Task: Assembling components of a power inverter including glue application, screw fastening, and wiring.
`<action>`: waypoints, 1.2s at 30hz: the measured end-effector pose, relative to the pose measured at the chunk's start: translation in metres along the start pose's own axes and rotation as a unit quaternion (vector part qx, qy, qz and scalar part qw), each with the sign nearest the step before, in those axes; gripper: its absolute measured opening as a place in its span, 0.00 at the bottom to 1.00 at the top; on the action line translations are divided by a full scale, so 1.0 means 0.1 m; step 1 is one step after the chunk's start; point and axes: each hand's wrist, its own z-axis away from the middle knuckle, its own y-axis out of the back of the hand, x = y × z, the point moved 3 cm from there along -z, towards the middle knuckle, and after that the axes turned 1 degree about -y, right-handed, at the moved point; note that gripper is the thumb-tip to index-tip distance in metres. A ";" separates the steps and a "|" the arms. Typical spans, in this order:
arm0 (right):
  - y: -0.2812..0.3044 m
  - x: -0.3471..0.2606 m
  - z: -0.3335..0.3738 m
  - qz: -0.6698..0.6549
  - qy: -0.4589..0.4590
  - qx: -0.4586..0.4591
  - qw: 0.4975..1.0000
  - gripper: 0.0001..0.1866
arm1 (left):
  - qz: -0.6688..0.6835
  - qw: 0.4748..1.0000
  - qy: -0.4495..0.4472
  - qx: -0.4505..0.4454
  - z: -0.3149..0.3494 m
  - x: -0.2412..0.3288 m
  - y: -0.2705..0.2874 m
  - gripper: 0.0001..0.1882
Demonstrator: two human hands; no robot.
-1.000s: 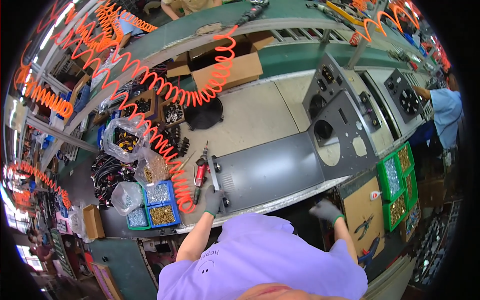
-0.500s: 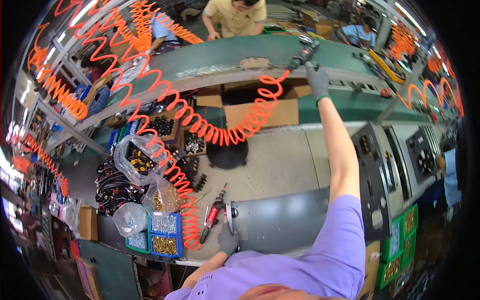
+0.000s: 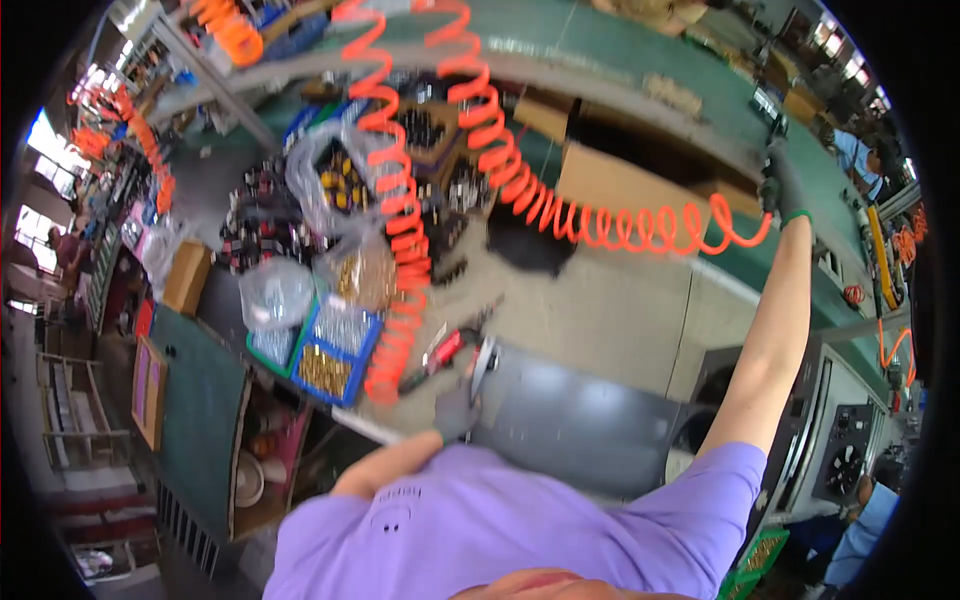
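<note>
My right hand (image 3: pixel 790 182), in a grey glove with a green cuff, reaches far out to the right. Its fingers are closed round a dark air screwdriver (image 3: pixel 769 188) by the raised shelf, with an orange coiled hose (image 3: pixel 640 228) running from its lower end. At the left end of a dark grey metal panel (image 3: pixel 580 415) is my gloved left hand (image 3: pixel 457 412), closed on the panel's upright edge; its fingertips are partly hidden. Just beyond that hand lies a red and black air screwdriver (image 3: pixel 445 350) on the bench.
Blue bins of screws (image 3: pixel 328 368), plastic bags of small parts (image 3: pixel 277 295) and black cables stand to the left. A second orange coiled hose (image 3: pixel 405 260) hangs beside them. An open cardboard box (image 3: pixel 625 190) sits under the green shelf (image 3: pixel 560 40). More panels stand at the right.
The whole view has swung, so the bench sits differently in it. My right hand, beside the dark screwdriver before, now has its fingers round it. My left hand stays at the panel's end.
</note>
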 end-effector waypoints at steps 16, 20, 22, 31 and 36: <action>-1.74 2.10 5.19 -0.476 -0.385 -0.186 0.769 0.12 | 0.016 0.999 0.040 -0.013 -0.26 -0.05 -0.05 0.36; -2.12 2.29 5.45 -0.431 -0.419 -0.176 0.780 0.14 | 0.422 0.875 -0.239 -0.017 -0.52 -0.71 -0.72 0.12; -2.25 2.41 5.51 -0.431 -0.426 -0.168 0.778 0.13 | 0.390 0.893 -0.211 -0.072 -0.59 -0.71 -0.80 0.10; -2.59 2.53 5.50 -0.379 -0.420 -0.168 0.807 0.08 | 0.306 0.927 -0.100 -0.192 -0.77 -1.12 -1.14 0.02; -2.57 2.30 5.43 -0.328 -0.402 -0.141 0.843 0.06 | 0.324 0.870 -0.218 -0.302 -0.64 -1.07 -1.07 0.07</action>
